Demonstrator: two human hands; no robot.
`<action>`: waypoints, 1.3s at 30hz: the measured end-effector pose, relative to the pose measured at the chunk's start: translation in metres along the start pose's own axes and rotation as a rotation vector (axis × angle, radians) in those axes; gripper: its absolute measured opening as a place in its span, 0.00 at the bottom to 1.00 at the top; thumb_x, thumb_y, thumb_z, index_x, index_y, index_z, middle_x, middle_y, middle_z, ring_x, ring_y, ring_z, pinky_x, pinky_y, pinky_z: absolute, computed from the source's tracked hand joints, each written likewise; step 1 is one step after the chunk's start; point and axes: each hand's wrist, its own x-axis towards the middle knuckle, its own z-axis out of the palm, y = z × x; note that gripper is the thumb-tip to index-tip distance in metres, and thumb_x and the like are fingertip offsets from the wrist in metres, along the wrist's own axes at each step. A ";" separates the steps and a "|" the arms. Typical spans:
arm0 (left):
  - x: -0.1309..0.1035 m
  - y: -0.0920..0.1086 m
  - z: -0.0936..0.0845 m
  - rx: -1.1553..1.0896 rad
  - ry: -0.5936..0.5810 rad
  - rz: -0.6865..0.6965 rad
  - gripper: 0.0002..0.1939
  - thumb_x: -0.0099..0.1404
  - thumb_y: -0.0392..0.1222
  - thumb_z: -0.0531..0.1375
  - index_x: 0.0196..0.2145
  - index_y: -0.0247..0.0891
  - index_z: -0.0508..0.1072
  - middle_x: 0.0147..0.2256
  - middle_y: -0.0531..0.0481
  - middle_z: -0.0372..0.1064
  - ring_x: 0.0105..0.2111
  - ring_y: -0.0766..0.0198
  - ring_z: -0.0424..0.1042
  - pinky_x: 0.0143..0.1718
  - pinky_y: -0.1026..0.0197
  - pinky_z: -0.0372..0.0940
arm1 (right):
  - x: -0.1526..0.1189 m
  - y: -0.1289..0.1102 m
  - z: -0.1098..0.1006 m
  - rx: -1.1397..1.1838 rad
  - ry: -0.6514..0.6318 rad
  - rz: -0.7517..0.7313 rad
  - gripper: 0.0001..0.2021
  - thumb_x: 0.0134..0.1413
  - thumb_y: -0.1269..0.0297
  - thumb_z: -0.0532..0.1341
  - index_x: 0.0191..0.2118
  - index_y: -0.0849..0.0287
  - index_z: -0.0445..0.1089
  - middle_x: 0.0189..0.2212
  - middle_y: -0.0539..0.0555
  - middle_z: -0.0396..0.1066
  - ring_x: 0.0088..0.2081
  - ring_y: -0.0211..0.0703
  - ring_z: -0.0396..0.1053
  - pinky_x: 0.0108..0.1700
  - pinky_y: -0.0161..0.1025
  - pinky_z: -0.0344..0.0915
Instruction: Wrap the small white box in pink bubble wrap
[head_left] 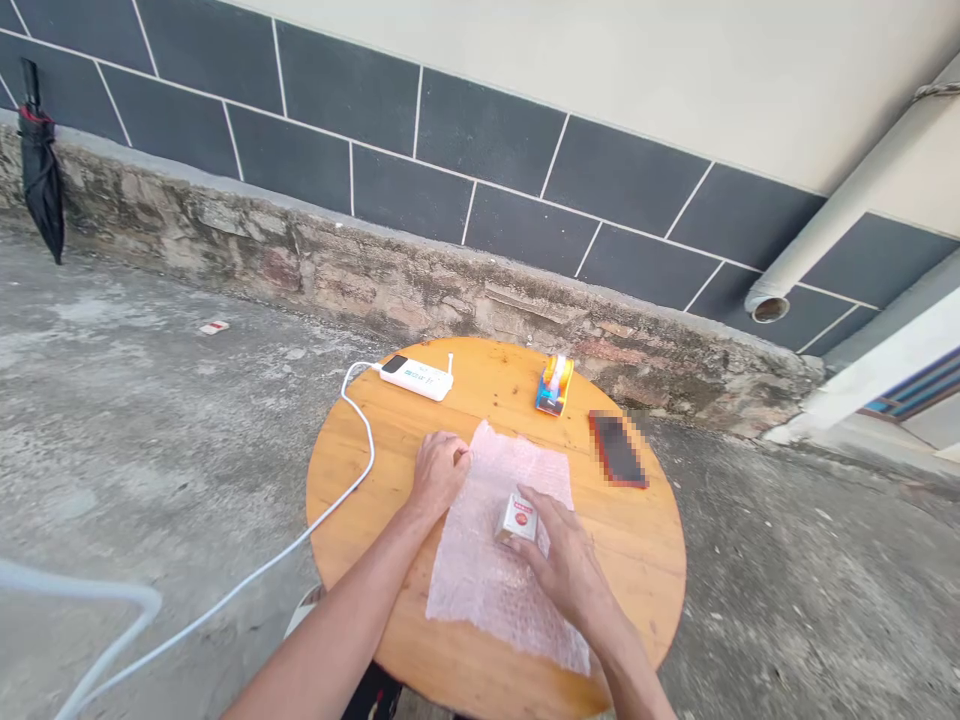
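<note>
A sheet of bubble wrap, pinkish and see-through, lies flat on the round wooden table. On its middle is a small white box with red print and a brownish side. My right hand grips this box from the right, thumb on the near side and fingers on the far side. Resting on the table at the wrap's upper left edge, my left hand is closed with its fingers curled. Whether it pinches the wrap's edge is hidden.
Toward the table's back stand a white power bank-like device with a white cable running off left, and an orange and blue tape dispenser. A red-edged phone lies at right. A black umbrella leans against the wall.
</note>
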 end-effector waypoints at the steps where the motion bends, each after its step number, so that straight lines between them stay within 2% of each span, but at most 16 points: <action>1: 0.000 0.000 0.000 0.001 0.000 -0.001 0.07 0.60 0.37 0.56 0.27 0.40 0.73 0.34 0.49 0.71 0.40 0.57 0.65 0.44 0.58 0.59 | -0.002 0.002 -0.003 0.006 0.030 0.011 0.26 0.55 0.68 0.56 0.60 0.54 0.56 0.54 0.57 0.65 0.55 0.50 0.62 0.55 0.51 0.60; 5: 0.000 -0.002 0.002 -0.001 0.004 -0.007 0.06 0.59 0.36 0.56 0.28 0.40 0.73 0.34 0.49 0.71 0.40 0.57 0.65 0.44 0.57 0.59 | -0.018 0.023 -0.025 -0.009 0.167 0.083 0.24 0.57 0.61 0.55 0.60 0.55 0.55 0.56 0.58 0.63 0.56 0.52 0.61 0.55 0.52 0.60; 9: 0.000 -0.002 0.001 -0.007 0.001 -0.002 0.06 0.59 0.37 0.56 0.27 0.40 0.73 0.34 0.49 0.71 0.40 0.57 0.65 0.44 0.57 0.60 | -0.037 0.064 -0.046 -0.076 0.223 0.188 0.24 0.57 0.58 0.55 0.59 0.56 0.56 0.54 0.59 0.65 0.54 0.52 0.64 0.53 0.52 0.62; 13: 0.000 0.000 -0.001 -0.008 -0.001 0.014 0.08 0.59 0.36 0.55 0.26 0.40 0.73 0.33 0.49 0.72 0.39 0.57 0.65 0.43 0.56 0.60 | -0.052 0.103 -0.050 -0.144 0.238 0.263 0.25 0.56 0.58 0.53 0.59 0.57 0.56 0.54 0.59 0.65 0.53 0.52 0.65 0.51 0.50 0.65; 16: 0.000 0.002 -0.003 -0.004 0.002 0.021 0.08 0.60 0.36 0.54 0.26 0.40 0.72 0.33 0.49 0.72 0.38 0.57 0.66 0.42 0.56 0.60 | -0.057 0.110 -0.047 -0.207 0.297 0.223 0.24 0.55 0.61 0.52 0.57 0.60 0.58 0.55 0.62 0.63 0.55 0.53 0.62 0.54 0.53 0.61; 19: 0.000 0.002 -0.003 -0.002 0.001 0.026 0.09 0.60 0.36 0.54 0.26 0.40 0.72 0.33 0.49 0.72 0.38 0.57 0.66 0.43 0.56 0.60 | -0.058 0.095 -0.045 -0.284 0.454 0.228 0.21 0.55 0.60 0.52 0.54 0.60 0.63 0.55 0.62 0.63 0.55 0.57 0.61 0.54 0.58 0.59; 22: 0.000 0.002 -0.003 -0.005 -0.004 0.029 0.09 0.60 0.36 0.54 0.27 0.40 0.72 0.33 0.49 0.72 0.38 0.57 0.66 0.44 0.56 0.60 | -0.059 0.069 -0.039 -0.250 0.551 0.191 0.16 0.57 0.60 0.53 0.49 0.57 0.67 0.50 0.59 0.68 0.52 0.55 0.64 0.52 0.56 0.62; 24: 0.000 0.002 -0.004 -0.009 -0.007 0.030 0.09 0.60 0.37 0.53 0.27 0.40 0.73 0.33 0.49 0.73 0.38 0.57 0.66 0.44 0.56 0.60 | -0.059 0.050 -0.030 -0.162 0.490 0.095 0.14 0.59 0.63 0.53 0.48 0.57 0.68 0.48 0.58 0.70 0.50 0.51 0.66 0.51 0.51 0.64; 27: 0.000 0.002 -0.006 -0.015 -0.013 0.029 0.10 0.61 0.37 0.53 0.28 0.40 0.73 0.34 0.49 0.73 0.39 0.57 0.67 0.45 0.56 0.60 | -0.058 0.023 -0.009 -0.102 0.288 -0.024 0.14 0.58 0.67 0.54 0.49 0.55 0.68 0.50 0.58 0.68 0.51 0.50 0.65 0.51 0.49 0.64; 29: 0.001 0.002 -0.006 -0.016 -0.015 0.024 0.10 0.61 0.37 0.53 0.28 0.41 0.73 0.34 0.50 0.72 0.39 0.57 0.67 0.45 0.56 0.61 | -0.057 0.008 0.006 -0.110 0.148 -0.062 0.15 0.56 0.68 0.57 0.50 0.53 0.68 0.53 0.56 0.66 0.52 0.52 0.64 0.50 0.51 0.63; 31: 0.002 0.001 -0.005 -0.016 -0.015 0.013 0.10 0.61 0.37 0.53 0.28 0.41 0.73 0.34 0.50 0.72 0.39 0.57 0.67 0.44 0.56 0.61 | -0.056 -0.003 0.018 -0.121 0.068 -0.066 0.16 0.54 0.69 0.58 0.50 0.52 0.68 0.54 0.56 0.65 0.53 0.53 0.62 0.51 0.51 0.62; 34: 0.002 -0.001 -0.005 -0.009 0.005 -0.021 0.08 0.61 0.37 0.54 0.34 0.40 0.73 0.37 0.49 0.72 0.41 0.56 0.67 0.45 0.56 0.62 | -0.056 -0.011 0.028 -0.123 0.056 -0.052 0.16 0.54 0.70 0.58 0.49 0.53 0.68 0.54 0.55 0.64 0.54 0.52 0.61 0.52 0.51 0.60; 36: 0.001 0.000 -0.007 0.001 0.032 -0.041 0.12 0.61 0.37 0.54 0.42 0.37 0.71 0.41 0.45 0.70 0.44 0.53 0.66 0.47 0.54 0.61 | -0.057 -0.012 0.030 -0.121 0.064 -0.047 0.16 0.54 0.70 0.57 0.50 0.53 0.67 0.54 0.55 0.64 0.55 0.52 0.60 0.53 0.50 0.59; 39: -0.003 0.015 -0.019 0.014 0.035 -0.010 0.15 0.62 0.36 0.52 0.47 0.34 0.68 0.44 0.40 0.68 0.47 0.50 0.63 0.49 0.49 0.60 | -0.058 -0.010 0.029 -0.123 0.065 -0.051 0.17 0.54 0.70 0.58 0.50 0.52 0.67 0.54 0.54 0.64 0.54 0.51 0.60 0.53 0.50 0.59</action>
